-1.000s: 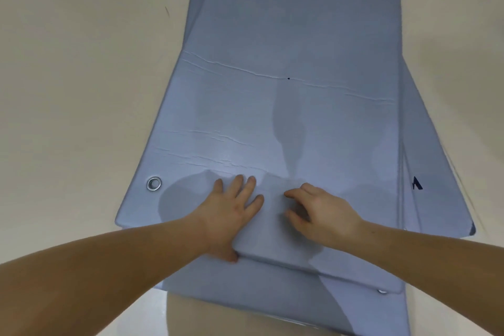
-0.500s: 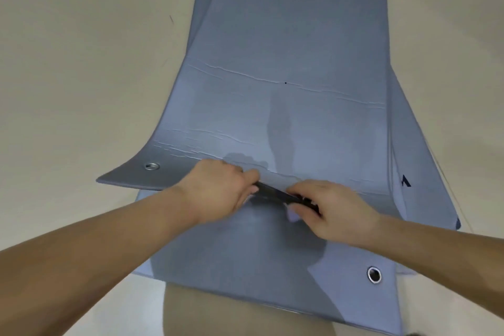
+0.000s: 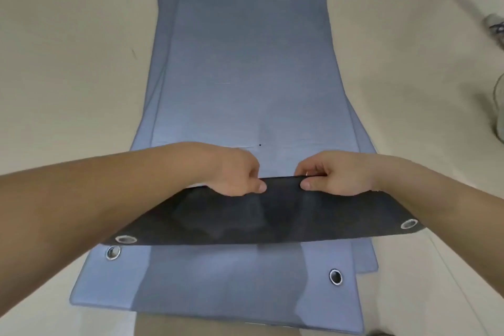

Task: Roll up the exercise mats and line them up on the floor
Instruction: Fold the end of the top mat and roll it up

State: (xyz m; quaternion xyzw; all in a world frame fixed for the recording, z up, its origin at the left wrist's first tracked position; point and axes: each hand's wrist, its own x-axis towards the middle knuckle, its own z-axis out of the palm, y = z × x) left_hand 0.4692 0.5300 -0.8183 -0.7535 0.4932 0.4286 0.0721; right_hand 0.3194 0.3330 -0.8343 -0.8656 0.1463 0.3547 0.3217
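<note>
The mat (image 3: 245,63) end at 6 o'clock is now folding over, underside up; left hand (image 3: 235,175) and right hand (image 3: 336,175) are pinching the fold.

Bare floor (image 3: 68,63) beside mats (image 3: 245,63)

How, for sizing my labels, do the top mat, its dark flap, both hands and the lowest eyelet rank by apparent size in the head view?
1. top mat
2. dark flap, though nearness to the camera enlarges it
3. left hand and right hand: alike, unranked
4. lowest eyelet
</note>
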